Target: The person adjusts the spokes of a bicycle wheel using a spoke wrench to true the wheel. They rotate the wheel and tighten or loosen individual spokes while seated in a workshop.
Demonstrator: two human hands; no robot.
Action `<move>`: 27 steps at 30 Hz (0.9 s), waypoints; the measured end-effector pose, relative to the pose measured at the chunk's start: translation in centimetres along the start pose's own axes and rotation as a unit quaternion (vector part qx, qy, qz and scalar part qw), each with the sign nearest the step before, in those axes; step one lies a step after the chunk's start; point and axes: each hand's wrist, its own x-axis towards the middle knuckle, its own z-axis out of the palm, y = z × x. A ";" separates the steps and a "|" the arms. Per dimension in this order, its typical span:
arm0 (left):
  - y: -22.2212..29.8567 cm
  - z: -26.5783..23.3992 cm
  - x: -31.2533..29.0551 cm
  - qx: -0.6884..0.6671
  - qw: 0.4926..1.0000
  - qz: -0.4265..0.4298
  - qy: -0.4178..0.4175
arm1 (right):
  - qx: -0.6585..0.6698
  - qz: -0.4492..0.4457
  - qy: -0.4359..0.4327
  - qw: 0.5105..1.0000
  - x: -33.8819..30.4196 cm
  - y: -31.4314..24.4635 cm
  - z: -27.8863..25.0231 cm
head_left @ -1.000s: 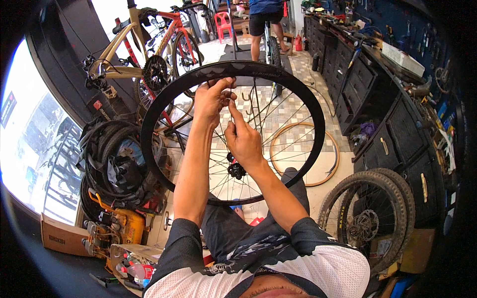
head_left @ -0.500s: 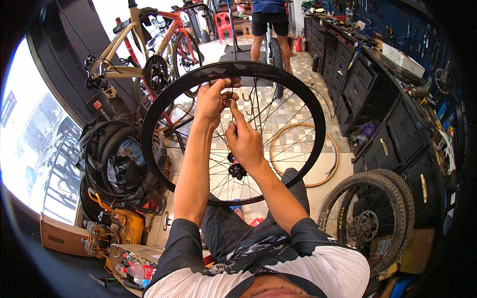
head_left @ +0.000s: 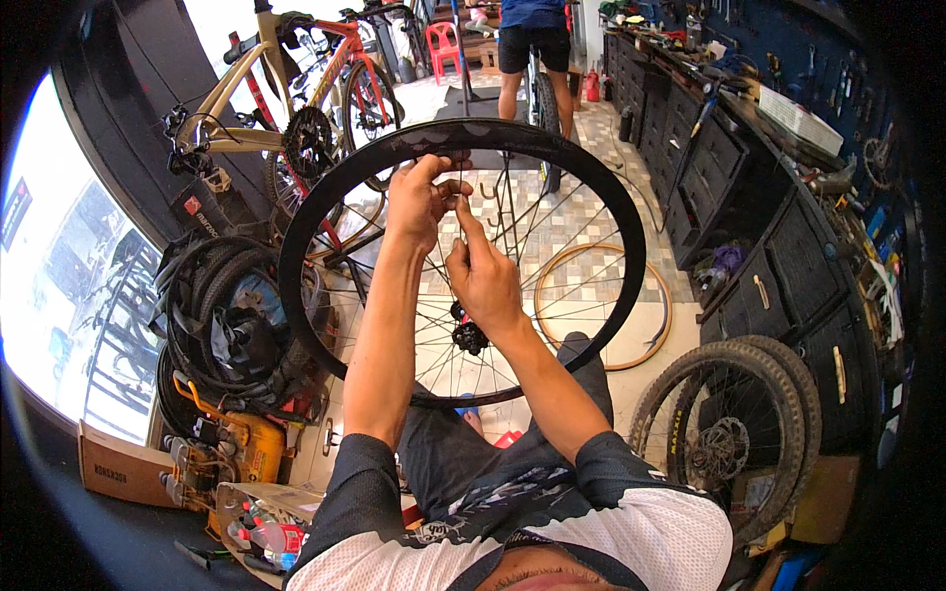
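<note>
A bicycle wheel with a deep black rim (head_left: pixel 294 271) and thin dark spokes stands upright before me, its lower part between my legs. Below the middle of the wheel shows its black hub (head_left: pixel 470 336) with a bit of red. My left hand (head_left: pixel 419 204) is closed by the upper inside of the rim, its fingers pinching a spoke. Just below and right of it, my right hand (head_left: pixel 486 284) has its index finger and thumb closed on what looks like the same spoke. The fingers partly hide the spot where they meet, and any small part there cannot be made out.
A wooden-coloured hoop (head_left: pixel 662 347) lies on the floor beyond the wheel. Two knobbly-tyred wheels (head_left: pixel 650 404) lean at right by dark drawers (head_left: pixel 754 286). Tyres (head_left: pixel 187 295) and a yellow compressor (head_left: pixel 258 448) crowd the left. A person (head_left: pixel 535 44) stands ahead over a bike.
</note>
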 end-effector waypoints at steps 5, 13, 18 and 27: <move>0.2 0.7 -0.2 0.062 0.998 0.002 -0.004 | -0.017 -0.015 0.015 1.000 -0.2 0.6 0.3; 0.4 0.6 -0.4 0.092 0.996 0.001 0.004 | -0.003 -0.010 0.020 1.000 -0.2 -0.2 0.4; 0.3 0.3 -0.6 0.061 0.998 -0.014 -0.008 | -0.002 0.005 0.005 1.000 -0.2 -0.2 0.2; -0.8 -0.3 0.0 0.025 0.990 0.131 0.039 | -0.076 0.008 0.066 0.995 4.2 1.2 -9.9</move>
